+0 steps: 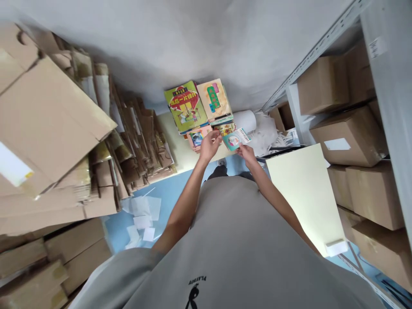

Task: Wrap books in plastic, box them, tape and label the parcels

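My right hand (pixel 245 154) grips a thin teal-and-white book (pixel 236 140) by its near edge, thumb on the cover. Just left of it, my left hand (pixel 210 146) is loosely curled, a small gap between thumb and fingers, with nothing visible in it. Below that hand lies a pink-bordered book (pixel 195 136) on the table. Partly covered by the held book is another colourful book (pixel 225 128). Behind them stand two stacks, one topped by a green picture book (pixel 186 106), the other by a cream book (pixel 215 101) with a green label.
Flattened cardboard boxes (pixel 138 137) lean together at the left of the pale table (pixel 172 133). A white roll (pixel 245 120) and white packing material (pixel 265 133) lie right of the books. Shelves of cartons (pixel 334 137) line the right side. Paper scraps (pixel 143 219) litter the blue floor.
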`<state>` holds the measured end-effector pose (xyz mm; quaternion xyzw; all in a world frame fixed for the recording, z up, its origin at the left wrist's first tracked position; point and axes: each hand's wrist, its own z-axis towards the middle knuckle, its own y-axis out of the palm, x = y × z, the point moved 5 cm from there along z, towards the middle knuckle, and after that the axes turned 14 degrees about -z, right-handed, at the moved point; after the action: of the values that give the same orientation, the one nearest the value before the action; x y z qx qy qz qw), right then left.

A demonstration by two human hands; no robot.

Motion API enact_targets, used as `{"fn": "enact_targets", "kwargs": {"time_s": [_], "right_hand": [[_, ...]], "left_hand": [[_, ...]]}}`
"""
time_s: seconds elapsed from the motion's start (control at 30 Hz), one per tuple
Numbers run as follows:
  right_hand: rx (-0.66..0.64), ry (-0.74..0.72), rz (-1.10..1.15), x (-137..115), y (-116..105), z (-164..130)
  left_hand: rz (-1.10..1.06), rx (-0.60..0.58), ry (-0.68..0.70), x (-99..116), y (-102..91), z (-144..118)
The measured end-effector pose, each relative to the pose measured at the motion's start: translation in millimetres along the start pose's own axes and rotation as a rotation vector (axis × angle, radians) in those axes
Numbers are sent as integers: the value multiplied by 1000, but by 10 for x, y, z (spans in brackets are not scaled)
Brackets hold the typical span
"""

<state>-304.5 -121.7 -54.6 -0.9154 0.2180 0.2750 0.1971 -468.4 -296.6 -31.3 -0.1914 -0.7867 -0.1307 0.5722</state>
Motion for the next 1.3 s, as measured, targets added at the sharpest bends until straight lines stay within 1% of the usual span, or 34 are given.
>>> {"fn": "enact_targets", "kwargs": {"time_s": [0.07, 0.13, 0.23, 0.33, 0.47, 0.53, 0.63, 0.77, 0.83, 0.93, 1.03, 1.1, 1.17, 1.23, 1.3], "right_hand": [[22, 39, -9, -82, 197, 117], [3, 51, -22, -160, 365, 191], [-72, 50, -55, -255, 520, 229], [-128, 50, -99, -324, 538, 220], [-175, 48, -172, -409, 470, 185], [-195, 45, -207, -468, 445, 165], [-187, 20, -228, -604, 411, 153], [-152, -46, -204, -850, 357, 182], [-146, -92, -178, -980, 334, 208], [-120, -142, -155, -1143, 304, 250], [-92, -161, -144, -1263, 302, 271], [-114, -186, -116, -1340, 339, 254], [-157, -243, -68, -1431, 401, 201], [-190, -330, -9, -1536, 464, 109], [-196, -414, 55, -1635, 496, -8]], "left_hand": [[63, 35, -11, 65, -206, 135], [96, 65, -36, 118, -351, 257], [124, 105, -77, 191, -423, 450], [187, 139, -129, 259, -370, 684], [320, 188, -169, 343, -286, 1004], [364, 189, -181, 355, -273, 1115], [344, 168, -187, 315, -299, 1195], [227, 187, -163, 206, -387, 1211], [144, 194, -152, 149, -398, 1210], [-94, 209, -165, 90, -369, 1192], [-375, 227, -163, 111, -364, 1125], [-484, 183, -134, 180, -401, 1038], [-544, 97, -76, 283, -466, 907], [-566, 2, -6, 398, -536, 736], [-555, -78, 40, 499, -578, 552]]}}
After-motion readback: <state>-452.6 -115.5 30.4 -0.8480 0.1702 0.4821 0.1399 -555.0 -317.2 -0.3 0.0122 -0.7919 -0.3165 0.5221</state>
